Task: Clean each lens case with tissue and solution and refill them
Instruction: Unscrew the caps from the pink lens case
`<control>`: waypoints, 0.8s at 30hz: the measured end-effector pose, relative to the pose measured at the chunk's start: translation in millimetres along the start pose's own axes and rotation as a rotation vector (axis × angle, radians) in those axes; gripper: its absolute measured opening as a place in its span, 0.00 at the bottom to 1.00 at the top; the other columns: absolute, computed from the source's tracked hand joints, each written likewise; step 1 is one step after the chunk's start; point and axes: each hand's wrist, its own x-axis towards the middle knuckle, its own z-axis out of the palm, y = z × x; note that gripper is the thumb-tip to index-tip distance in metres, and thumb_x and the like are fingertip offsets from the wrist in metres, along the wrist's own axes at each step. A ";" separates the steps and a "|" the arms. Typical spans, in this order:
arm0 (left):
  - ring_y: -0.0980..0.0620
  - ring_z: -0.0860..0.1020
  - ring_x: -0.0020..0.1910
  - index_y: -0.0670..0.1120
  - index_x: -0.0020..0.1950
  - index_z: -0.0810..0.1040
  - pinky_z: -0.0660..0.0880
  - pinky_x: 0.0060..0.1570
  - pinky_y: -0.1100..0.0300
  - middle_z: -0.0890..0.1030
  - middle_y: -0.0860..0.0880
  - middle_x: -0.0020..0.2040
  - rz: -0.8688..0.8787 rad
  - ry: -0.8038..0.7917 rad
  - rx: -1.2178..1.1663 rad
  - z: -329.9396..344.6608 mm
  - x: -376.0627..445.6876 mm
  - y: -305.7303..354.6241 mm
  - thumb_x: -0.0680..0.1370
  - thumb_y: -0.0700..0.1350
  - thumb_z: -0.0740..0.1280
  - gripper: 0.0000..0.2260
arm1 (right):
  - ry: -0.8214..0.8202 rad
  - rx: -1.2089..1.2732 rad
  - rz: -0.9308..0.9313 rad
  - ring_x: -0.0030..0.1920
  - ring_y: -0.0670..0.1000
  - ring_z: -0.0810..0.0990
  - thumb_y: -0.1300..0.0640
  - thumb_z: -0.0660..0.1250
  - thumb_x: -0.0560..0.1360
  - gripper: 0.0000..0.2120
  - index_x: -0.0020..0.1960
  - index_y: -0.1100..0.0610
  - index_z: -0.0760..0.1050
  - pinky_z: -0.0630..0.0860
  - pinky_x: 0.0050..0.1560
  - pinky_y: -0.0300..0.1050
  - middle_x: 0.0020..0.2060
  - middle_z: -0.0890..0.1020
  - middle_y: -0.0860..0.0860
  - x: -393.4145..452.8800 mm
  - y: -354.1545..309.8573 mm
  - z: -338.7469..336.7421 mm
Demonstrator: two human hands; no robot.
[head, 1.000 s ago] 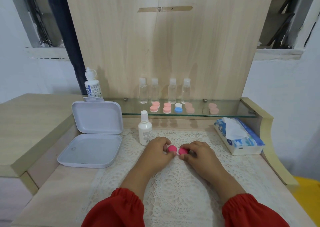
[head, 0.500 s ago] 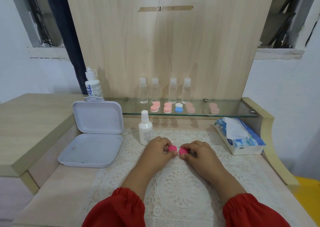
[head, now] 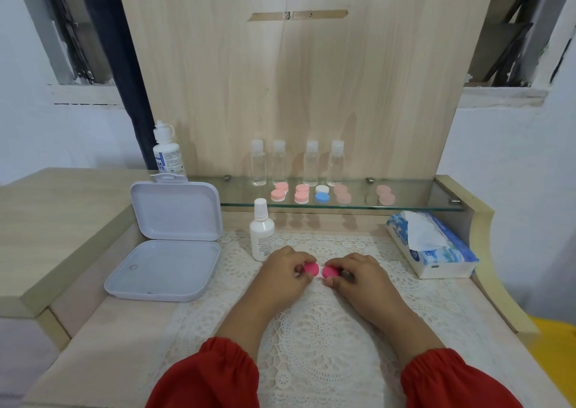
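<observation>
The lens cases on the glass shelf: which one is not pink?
The third lens case from the left on the glass shelf. It has one white cap and one blue cap, while the other cases there are pale pink.

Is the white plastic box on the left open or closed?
Open. The white box has its lid swung up and standing behind the shallow base, whose inside shows.

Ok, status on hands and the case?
Left hand, right hand each grip a cap of the pink lens case. Caps on. Nothing in the way.
</observation>
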 end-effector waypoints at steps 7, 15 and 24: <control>0.57 0.72 0.46 0.51 0.63 0.77 0.70 0.51 0.64 0.72 0.53 0.47 -0.007 -0.033 0.002 -2.3 -0.3 1.2 0.77 0.47 0.67 0.14 | 0.001 -0.004 -0.004 0.55 0.46 0.69 0.45 0.68 0.74 0.16 0.61 0.44 0.77 0.67 0.61 0.48 0.49 0.76 0.40 0.1 -0.1 0.0; 0.59 0.71 0.42 0.49 0.57 0.78 0.71 0.48 0.65 0.72 0.54 0.45 -0.039 -0.028 -0.045 -3.4 0.4 0.4 0.76 0.45 0.70 0.10 | 0.001 -0.003 -0.003 0.55 0.46 0.69 0.45 0.68 0.74 0.16 0.61 0.43 0.77 0.67 0.61 0.48 0.49 0.76 0.40 0.5 -0.1 0.3; 0.60 0.70 0.39 0.47 0.48 0.79 0.70 0.45 0.67 0.71 0.55 0.42 -0.062 0.035 -0.036 -0.2 2.0 1.5 0.74 0.47 0.72 0.06 | 0.002 0.006 -0.004 0.55 0.45 0.68 0.45 0.68 0.74 0.15 0.60 0.43 0.77 0.66 0.63 0.50 0.48 0.76 0.40 0.6 1.3 0.7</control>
